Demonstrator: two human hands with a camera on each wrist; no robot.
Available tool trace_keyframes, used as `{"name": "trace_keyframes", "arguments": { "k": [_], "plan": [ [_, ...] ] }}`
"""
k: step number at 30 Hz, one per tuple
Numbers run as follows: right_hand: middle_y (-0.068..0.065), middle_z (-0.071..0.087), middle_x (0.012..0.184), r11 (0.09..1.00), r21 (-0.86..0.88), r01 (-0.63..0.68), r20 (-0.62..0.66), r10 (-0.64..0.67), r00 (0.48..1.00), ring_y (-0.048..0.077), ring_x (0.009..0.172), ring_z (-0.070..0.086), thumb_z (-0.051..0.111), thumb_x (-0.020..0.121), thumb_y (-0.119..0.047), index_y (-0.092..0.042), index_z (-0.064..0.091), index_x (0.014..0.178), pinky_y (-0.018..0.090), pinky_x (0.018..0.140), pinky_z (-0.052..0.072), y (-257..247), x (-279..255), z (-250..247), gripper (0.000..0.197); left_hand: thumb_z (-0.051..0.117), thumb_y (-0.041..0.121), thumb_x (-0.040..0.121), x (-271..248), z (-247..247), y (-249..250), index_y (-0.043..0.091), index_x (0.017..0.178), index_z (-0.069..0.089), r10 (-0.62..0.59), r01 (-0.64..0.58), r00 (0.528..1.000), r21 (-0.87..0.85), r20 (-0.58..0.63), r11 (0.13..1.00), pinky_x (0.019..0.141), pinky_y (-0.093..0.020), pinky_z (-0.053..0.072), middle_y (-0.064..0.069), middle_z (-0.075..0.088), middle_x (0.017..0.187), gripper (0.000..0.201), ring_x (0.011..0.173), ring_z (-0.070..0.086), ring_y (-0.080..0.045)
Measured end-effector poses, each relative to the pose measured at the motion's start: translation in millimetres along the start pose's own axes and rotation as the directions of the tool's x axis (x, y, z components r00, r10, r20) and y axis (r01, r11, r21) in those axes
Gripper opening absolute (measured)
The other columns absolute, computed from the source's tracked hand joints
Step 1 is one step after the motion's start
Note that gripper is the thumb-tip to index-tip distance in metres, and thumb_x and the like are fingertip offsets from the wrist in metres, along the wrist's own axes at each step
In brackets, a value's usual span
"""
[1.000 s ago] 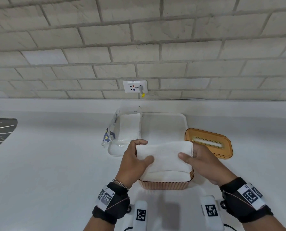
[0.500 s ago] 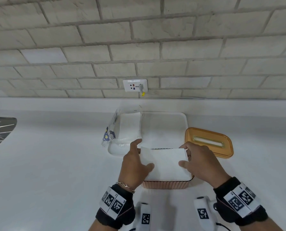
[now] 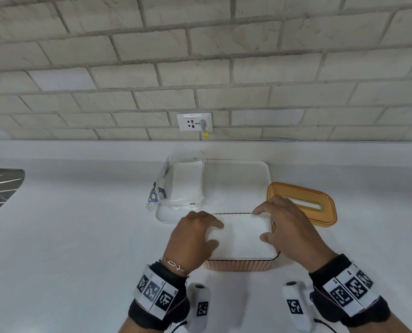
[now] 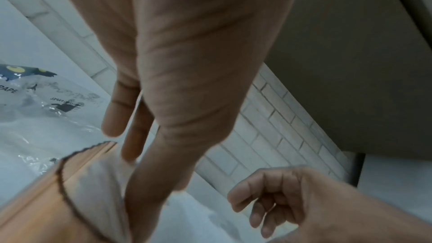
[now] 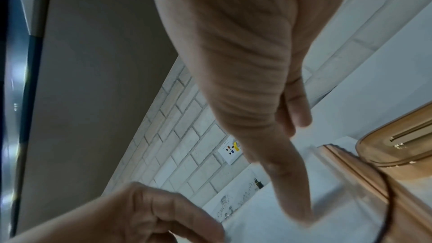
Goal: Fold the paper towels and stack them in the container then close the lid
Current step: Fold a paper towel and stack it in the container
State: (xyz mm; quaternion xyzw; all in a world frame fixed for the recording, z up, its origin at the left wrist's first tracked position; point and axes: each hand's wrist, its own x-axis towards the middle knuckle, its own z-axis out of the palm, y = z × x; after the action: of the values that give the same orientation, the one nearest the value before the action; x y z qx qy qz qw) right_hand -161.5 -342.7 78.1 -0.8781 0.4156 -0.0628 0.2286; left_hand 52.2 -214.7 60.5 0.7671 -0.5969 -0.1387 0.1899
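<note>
Inside the container (image 3: pixel 241 264), folded paper towels (image 3: pixel 241 234) apparently reach the rim.

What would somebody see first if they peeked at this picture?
Probably the two hands, the left hand and the right hand, pressing a folded white paper towel down into the pink ribbed container at the near middle of the counter. Next, the orange lid with its slot, lying off the container to the right behind it.
</note>
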Motion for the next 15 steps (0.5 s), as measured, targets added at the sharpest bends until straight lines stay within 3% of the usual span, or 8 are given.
{"name": "trace_keyframes", "arguments": {
  "k": [3, 6, 10, 13, 15],
  "plan": [
    [-0.019, 0.055, 0.126, 0.996, 0.036, 0.085, 0.164, -0.089, 0.982, 0.002, 0.121, 0.049, 0.085, 0.086, -0.023, -0.032, 0.067, 0.130, 0.020, 0.104, 0.041, -3.0, -1.4, 4.4, 0.048, 0.075, 0.031, 0.087, 3.4, 2.0, 4.0, 0.040, 0.126, 0.069, 0.047, -0.075, 0.985, 0.165, 0.166, 0.984, 0.105, -0.028, 0.033, 0.019, 0.062, 0.140, 0.041, 0.127, 0.054, -0.010],
    [-0.015, 0.048, 0.147, 0.995, -0.044, 0.093, 0.248, -0.079, 0.966, 0.004, 0.138, 0.042, 0.078, 0.093, -0.022, -0.029, 0.061, 0.142, 0.017, 0.110, 0.034, -3.8, -0.9, 9.3, 0.052, 0.077, 0.033, 0.086, 4.5, 7.3, 7.0, 0.042, 0.131, 0.066, 0.084, -0.113, 0.986, 0.209, 0.140, 0.971, 0.106, -0.030, 0.028, 0.020, 0.059, 0.144, 0.046, 0.132, 0.048, -0.009],
    [-0.015, 0.040, 0.160, 0.997, -0.043, 0.068, 0.235, -0.057, 0.970, 0.006, 0.145, 0.039, 0.079, 0.092, -0.023, -0.034, 0.062, 0.142, 0.019, 0.112, 0.029, -1.7, -0.2, 14.4, 0.053, 0.080, 0.036, 0.084, 5.6, 10.3, 8.7, 0.043, 0.130, 0.066, 0.091, -0.131, 0.980, 0.233, 0.175, 0.964, 0.108, -0.032, 0.029, 0.021, 0.058, 0.145, 0.049, 0.133, 0.049, -0.007],
    [-0.017, 0.050, 0.150, 0.998, 0.008, 0.059, 0.234, -0.059, 0.970, 0.005, 0.140, 0.044, 0.083, 0.088, -0.026, -0.034, 0.066, 0.136, 0.015, 0.102, 0.031, 0.0, 1.6, 14.4, 0.052, 0.084, 0.040, 0.079, 13.7, -2.6, 1.0, 0.042, 0.116, 0.075, 0.095, -0.104, 0.979, 0.045, 0.180, 0.994, 0.106, -0.031, 0.043, 0.021, 0.071, 0.127, 0.039, 0.115, 0.064, -0.002],
    [-0.020, 0.058, 0.136, 0.994, 0.094, 0.047, 0.208, -0.066, 0.976, 0.003, 0.129, 0.051, 0.087, 0.084, -0.027, -0.035, 0.071, 0.128, 0.016, 0.097, 0.037, 3.0, 3.2, 13.0, 0.047, 0.087, 0.038, 0.081, 25.4, -15.1, -8.9, 0.037, 0.102, 0.082, 0.025, -0.014, 0.998, -0.200, 0.052, 0.980, 0.093, -0.023, 0.055, 0.022, 0.078, 0.105, 0.022, 0.094, 0.071, 0.004]
  ]
}}
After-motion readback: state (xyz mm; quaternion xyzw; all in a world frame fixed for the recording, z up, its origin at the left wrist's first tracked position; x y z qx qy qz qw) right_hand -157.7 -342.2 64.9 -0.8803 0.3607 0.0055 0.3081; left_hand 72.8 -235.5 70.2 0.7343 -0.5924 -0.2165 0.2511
